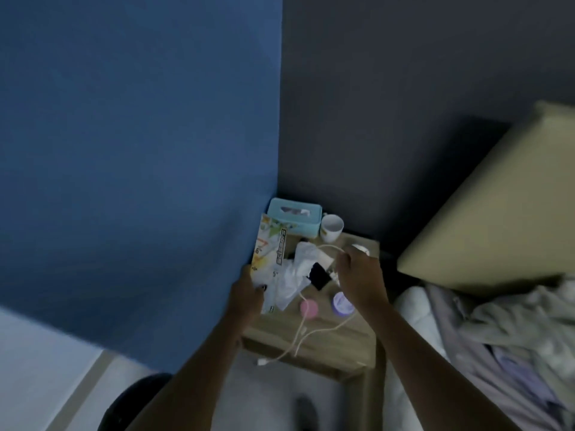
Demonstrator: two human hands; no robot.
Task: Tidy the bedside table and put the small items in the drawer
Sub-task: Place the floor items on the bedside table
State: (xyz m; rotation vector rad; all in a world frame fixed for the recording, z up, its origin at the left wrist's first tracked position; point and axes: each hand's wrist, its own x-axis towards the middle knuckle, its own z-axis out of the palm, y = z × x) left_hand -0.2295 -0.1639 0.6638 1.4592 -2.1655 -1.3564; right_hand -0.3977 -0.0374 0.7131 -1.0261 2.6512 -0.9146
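A wooden bedside table (323,340) stands in the corner between a blue wall and the bed. My left hand (247,295) grips the lower end of a flat scissors package (270,253), lifted along the table's left side. My right hand (357,275) is closed on a white cable (306,329) that loops over the tabletop and hangs off the front edge. Crumpled white tissue (295,275), a black item (319,276), a pink round lid (308,307) and a purple round tin (342,303) lie on the table. No drawer is visible.
A light-blue tissue box (294,216) and a white mug (331,227) stand at the table's back. A small white pot (361,247) sits behind my right hand. A bed with rumpled covers (497,337) and a beige headboard (497,206) lie to the right.
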